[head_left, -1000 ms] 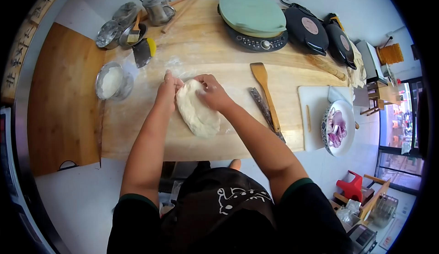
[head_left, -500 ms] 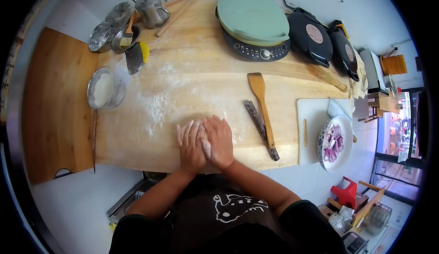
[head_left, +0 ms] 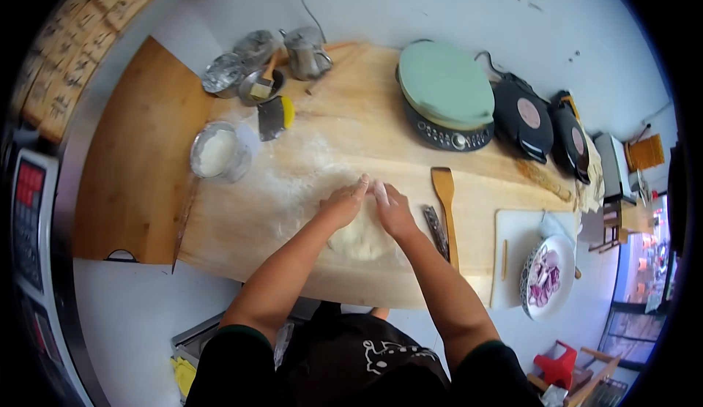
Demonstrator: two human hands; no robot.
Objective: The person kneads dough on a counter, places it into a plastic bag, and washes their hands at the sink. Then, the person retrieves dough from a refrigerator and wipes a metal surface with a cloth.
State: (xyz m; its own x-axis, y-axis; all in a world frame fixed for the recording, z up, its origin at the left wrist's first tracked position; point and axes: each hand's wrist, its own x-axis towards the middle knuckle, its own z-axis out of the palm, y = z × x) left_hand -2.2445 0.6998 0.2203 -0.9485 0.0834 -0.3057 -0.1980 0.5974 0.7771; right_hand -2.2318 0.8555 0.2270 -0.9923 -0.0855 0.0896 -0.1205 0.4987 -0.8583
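A pale, flattened round of dough (head_left: pixel 360 240) lies on the floured wooden board near its front edge. At the dough's far edge are both hands, close together with thumbs nearly meeting. My left hand (head_left: pixel 344 203) curls over the far left rim, its fingers partly hidden behind the hand. My right hand (head_left: pixel 394 209) is bent round the far right rim, with flour on its thumb. Both seem closed on the dough. Loose flour (head_left: pixel 311 157) is scattered beyond and to the left of it.
Right of the dough lie a wooden spatula (head_left: pixel 446 202) and a dark stick (head_left: pixel 435 231). A bowl of sliced onion (head_left: pixel 543 279) stands on a white cutting board (head_left: pixel 512 220). Behind is a green-lidded electric griddle (head_left: pixel 447 85). At left are a flour container (head_left: pixel 220 152) and scraper (head_left: pixel 272 118).
Both hands have moved away from my body to the dough's far edge and separated from their stacked press. The dough now shows between my forearms. The camera view has shifted and tilted.
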